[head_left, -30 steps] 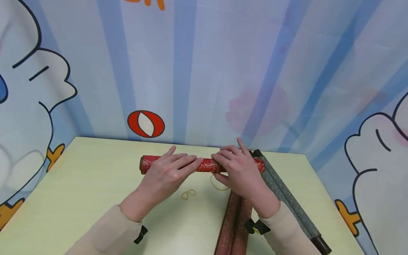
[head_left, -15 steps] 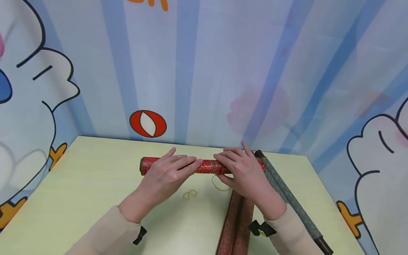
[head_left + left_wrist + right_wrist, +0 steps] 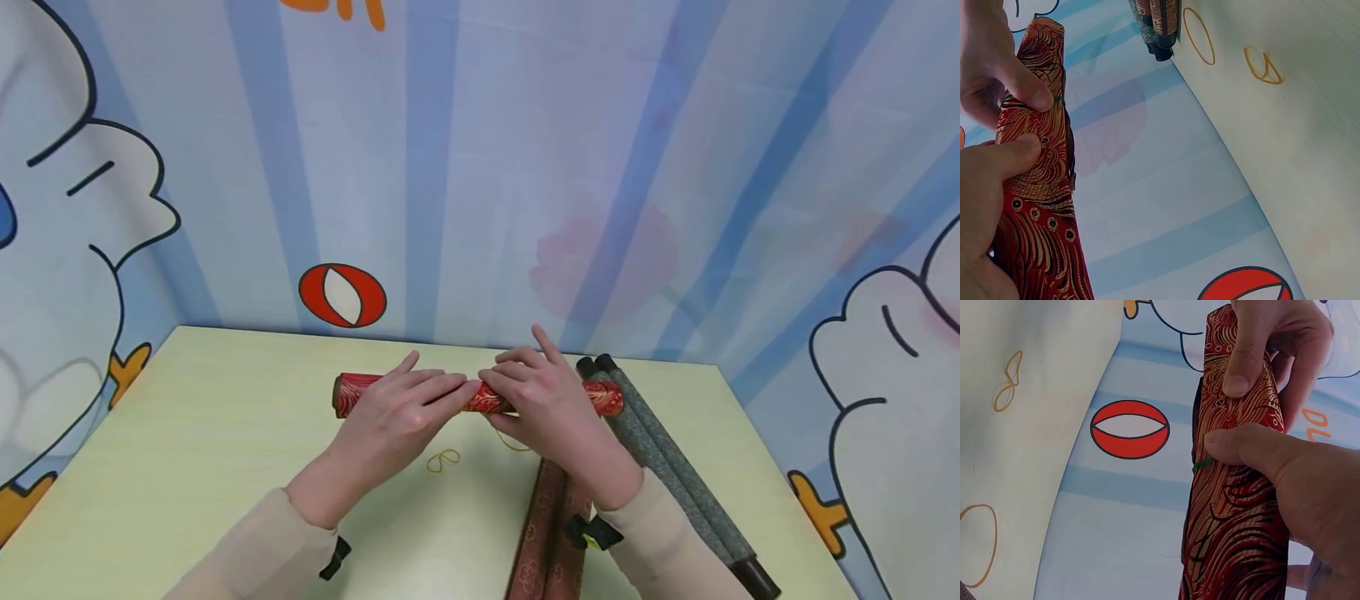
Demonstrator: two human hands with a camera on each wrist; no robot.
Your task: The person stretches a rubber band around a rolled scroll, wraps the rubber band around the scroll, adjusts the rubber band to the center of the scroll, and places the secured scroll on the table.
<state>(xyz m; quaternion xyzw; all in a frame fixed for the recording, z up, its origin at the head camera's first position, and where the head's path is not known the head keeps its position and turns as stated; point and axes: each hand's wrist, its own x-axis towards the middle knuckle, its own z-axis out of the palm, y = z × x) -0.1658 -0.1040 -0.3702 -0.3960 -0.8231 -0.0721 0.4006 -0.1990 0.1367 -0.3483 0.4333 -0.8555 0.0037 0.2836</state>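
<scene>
A red roll (image 3: 354, 394) with a swirling gold and black pattern is held level above the table, its wrapped layers looking like brocade cloth. My left hand (image 3: 401, 408) grips its left half from above, with the thumb on the near side. On the right half, my right hand (image 3: 547, 404) grips likewise, its thumb pressing beside a thin green band (image 3: 1202, 464) around the roll. The two hands almost meet at the middle. One finger of the right hand sticks up. Both ends of the roll extend past the hands.
A twisted yellow rubber band (image 3: 442, 460) lies on the pale table (image 3: 225, 467); a looped one (image 3: 1199, 36) lies near it. Brown patterned double rolls (image 3: 534, 533) and grey double rolls (image 3: 678, 467) with dark ends lie at the right. A printed backdrop (image 3: 480, 208) stands behind.
My right hand has slid left along the roll towards the left hand, so more of the roll's right end shows. The left hand has stayed nearly in place.
</scene>
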